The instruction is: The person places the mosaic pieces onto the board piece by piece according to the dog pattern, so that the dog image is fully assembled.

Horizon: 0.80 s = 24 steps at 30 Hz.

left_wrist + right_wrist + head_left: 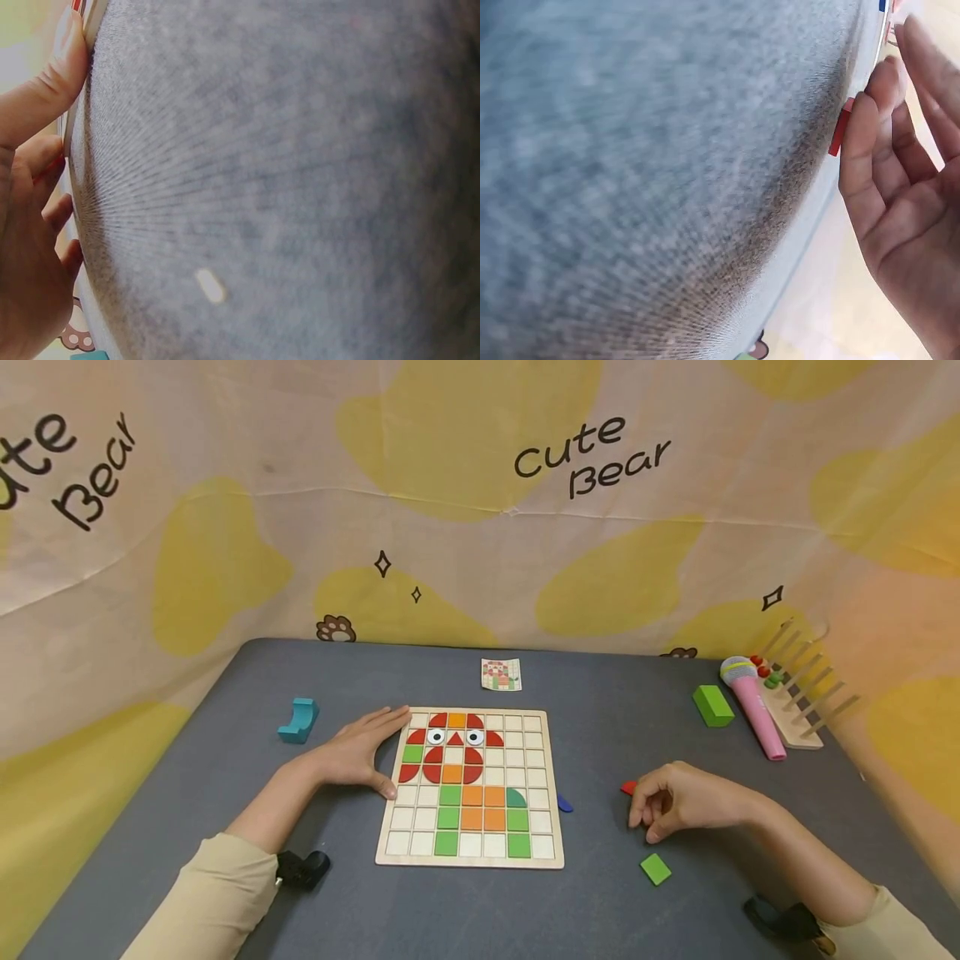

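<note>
The left hand (358,755) is lying flat-fingered against the puzzle board's (471,860) left edge, apparently steadying it, while the loosely curled, empty right hand (686,800) is hovering beside a red piece (627,787) near the tabletop's right side.

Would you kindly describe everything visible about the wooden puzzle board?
The wooden puzzle board lies flat on the grey table, a pale square frame with a grid of cells. Red, orange and green tiles plus two round eyes form an owl-like figure; many cells are bare. The left hand rests against its left edge.
</note>
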### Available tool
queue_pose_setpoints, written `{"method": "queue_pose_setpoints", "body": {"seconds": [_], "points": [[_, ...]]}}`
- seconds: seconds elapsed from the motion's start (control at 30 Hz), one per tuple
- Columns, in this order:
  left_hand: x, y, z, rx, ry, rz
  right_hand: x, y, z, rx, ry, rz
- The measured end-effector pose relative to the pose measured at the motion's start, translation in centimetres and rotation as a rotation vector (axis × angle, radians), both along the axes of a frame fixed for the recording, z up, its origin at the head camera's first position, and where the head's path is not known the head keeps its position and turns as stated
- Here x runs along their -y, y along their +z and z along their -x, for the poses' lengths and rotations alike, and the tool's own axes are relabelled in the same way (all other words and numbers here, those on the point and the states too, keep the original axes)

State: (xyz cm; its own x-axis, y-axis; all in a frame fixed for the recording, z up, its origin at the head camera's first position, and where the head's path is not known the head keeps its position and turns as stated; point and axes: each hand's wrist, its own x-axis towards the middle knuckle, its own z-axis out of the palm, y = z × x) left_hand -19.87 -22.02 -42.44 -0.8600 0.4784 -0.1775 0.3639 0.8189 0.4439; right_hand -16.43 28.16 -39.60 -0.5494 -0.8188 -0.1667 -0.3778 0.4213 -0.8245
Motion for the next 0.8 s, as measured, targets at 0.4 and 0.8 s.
{"method": "queue_pose_setpoints", "body": {"seconds": [0.4, 0.8], "points": [[-0.12, 0.33, -0.15, 0.01, 0.003, 0.001, -0.11, 0.05, -0.55, 0.078, 0.113, -0.066], [-0.05, 0.29, -0.12, 0.01, 0.0, -0.009, 0.22, -0.14, -0.82, 0.075, 0.133, -0.122]]}}
